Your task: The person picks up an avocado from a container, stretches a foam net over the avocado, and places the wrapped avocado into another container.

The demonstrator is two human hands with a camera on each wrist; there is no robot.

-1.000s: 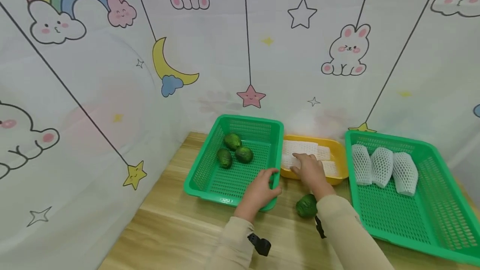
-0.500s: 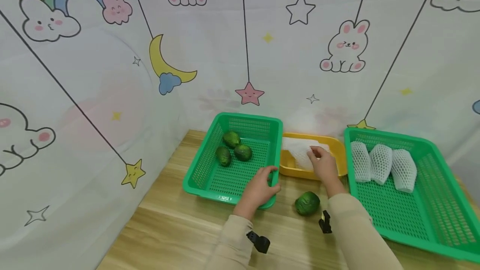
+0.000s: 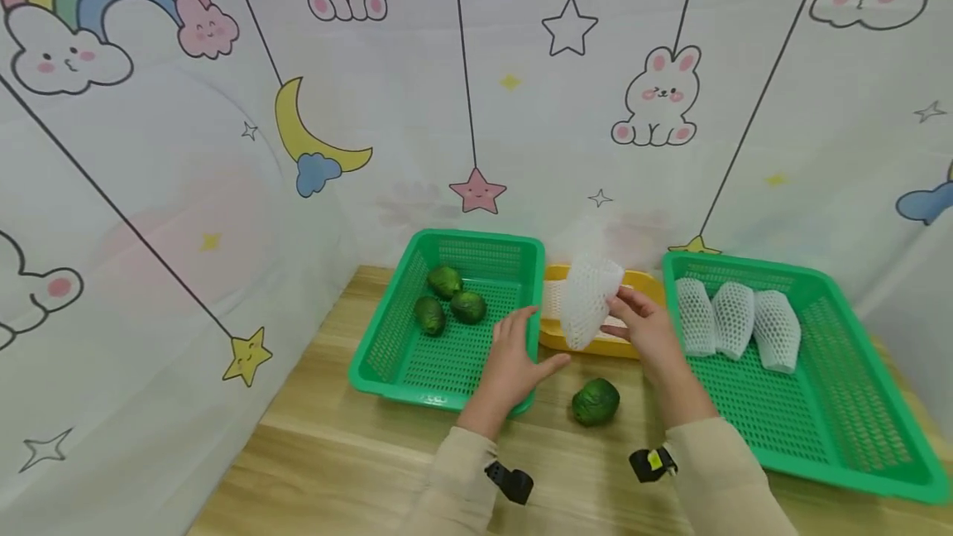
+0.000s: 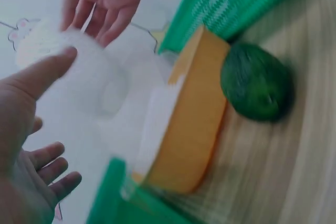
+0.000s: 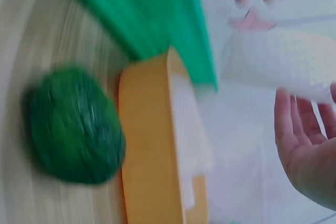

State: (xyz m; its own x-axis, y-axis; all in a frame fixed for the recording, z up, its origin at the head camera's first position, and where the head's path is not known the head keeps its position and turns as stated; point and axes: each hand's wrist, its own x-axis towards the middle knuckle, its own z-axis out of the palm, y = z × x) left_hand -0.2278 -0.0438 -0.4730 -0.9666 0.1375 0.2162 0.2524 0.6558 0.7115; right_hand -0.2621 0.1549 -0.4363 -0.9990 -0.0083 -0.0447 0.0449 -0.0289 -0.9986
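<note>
My right hand (image 3: pixel 653 342) pinches a white foam net sleeve (image 3: pixel 586 304) by its right side, above the yellow tray (image 3: pixel 621 347). With fingers spread and thumb out, my left hand (image 3: pixel 508 366) hovers by the right rim of the left green basket (image 3: pixel 408 391); the left wrist view has its thumb in front of the sleeve, and I cannot tell if they touch. A dark green avocado (image 3: pixel 596 402) lies on the table in front of the tray. More white sleeves (image 4: pixel 157 124) lie in the tray. Both wrist views are blurred.
Three avocados (image 3: pixel 467 307) sit in the left green basket. On the right, a larger green basket (image 3: pixel 834 482) holds three white net-covered pieces (image 3: pixel 733 321). A printed cloth wall (image 3: pixel 417 106) stands behind the wooden table (image 3: pixel 320 453).
My right hand has picked the foam net sleeve out of the yellow tray and raised it toward my left hand. My left fingers and thumb have spread wider. The view has shifted slightly.
</note>
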